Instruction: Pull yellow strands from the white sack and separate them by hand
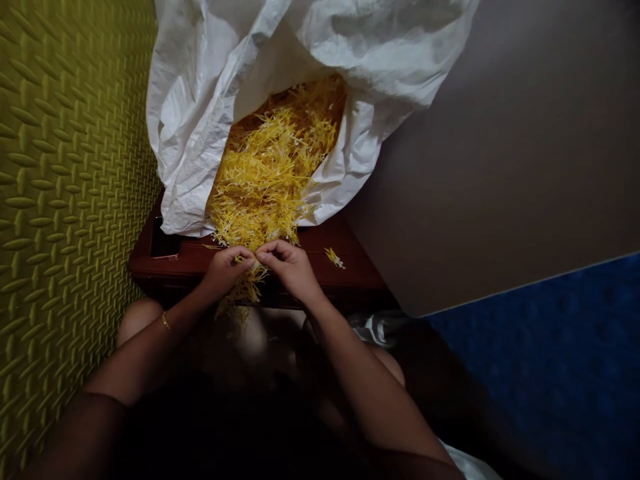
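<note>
A heap of thin yellow and white strips (pixel 270 173) spills out of a big white sack (pixel 200 100) onto a low dark red wooden table (pixel 350 267). My left hand (pixel 227 267) and my right hand (pixel 290 267) meet at the front of the heap, fingers curled and pinched together on a small bunch of the strips. Some strips hang down over the table's front edge below my hands. A thin gold bangle sits on my left wrist.
A yellow-green embossed foam mat (pixel 65 187) covers the floor on the left. A grey-brown flat panel (pixel 525 147) lies to the right, with blue mat (pixel 560 360) beyond it. A few loose strips (pixel 334 257) lie on the table at the right. My knees are under the table.
</note>
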The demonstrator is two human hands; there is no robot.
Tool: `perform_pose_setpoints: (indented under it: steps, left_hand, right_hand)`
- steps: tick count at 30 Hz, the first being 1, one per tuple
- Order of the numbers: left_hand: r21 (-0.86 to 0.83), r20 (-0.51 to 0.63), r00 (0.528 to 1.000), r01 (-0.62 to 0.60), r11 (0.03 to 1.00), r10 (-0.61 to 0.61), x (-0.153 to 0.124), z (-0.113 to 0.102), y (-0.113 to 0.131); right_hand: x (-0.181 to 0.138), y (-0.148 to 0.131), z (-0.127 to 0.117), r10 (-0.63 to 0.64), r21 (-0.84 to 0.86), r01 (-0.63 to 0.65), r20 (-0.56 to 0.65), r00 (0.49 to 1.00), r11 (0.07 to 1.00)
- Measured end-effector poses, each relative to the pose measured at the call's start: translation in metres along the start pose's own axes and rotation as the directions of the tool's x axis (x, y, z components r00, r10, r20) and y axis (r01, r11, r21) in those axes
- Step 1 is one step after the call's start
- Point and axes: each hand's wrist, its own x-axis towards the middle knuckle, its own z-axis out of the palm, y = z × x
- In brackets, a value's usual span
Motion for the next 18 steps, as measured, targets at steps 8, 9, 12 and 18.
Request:
perform_pose_setpoints:
  steps: [8, 9, 12, 18]
  left_hand:
    - [-0.139, -0.154, 0.975, 0.137, 0.981, -0.159, -0.001, 0.006, -0.006]
    - [-0.138, -0.181, 0.970, 0.139, 0.981, -0.163, -0.001, 0.006, -0.006]
    - [-0.161, -0.219, 0.962, 0.130, 0.978, -0.164, 0.001, 0.003, -0.006]
    - [-0.201, -0.246, 0.956, 0.109, 0.974, -0.158, 0.004, 0.001, -0.007]
  right_hand:
    - [0.018, -0.002, -0.055, -0.111, -0.115, 0.065, -0.459, 0.882, 0.991]
    - [0.020, 0.001, -0.068, -0.168, -0.241, 0.053, -0.489, 0.856, 0.969]
    - [0.025, 0.020, -0.106, -0.262, -0.616, -0.115, -0.488, 0.833, 0.780]
    - [0.027, 0.050, -0.132, -0.127, -0.805, -0.344, -0.453, 0.882, 0.484]
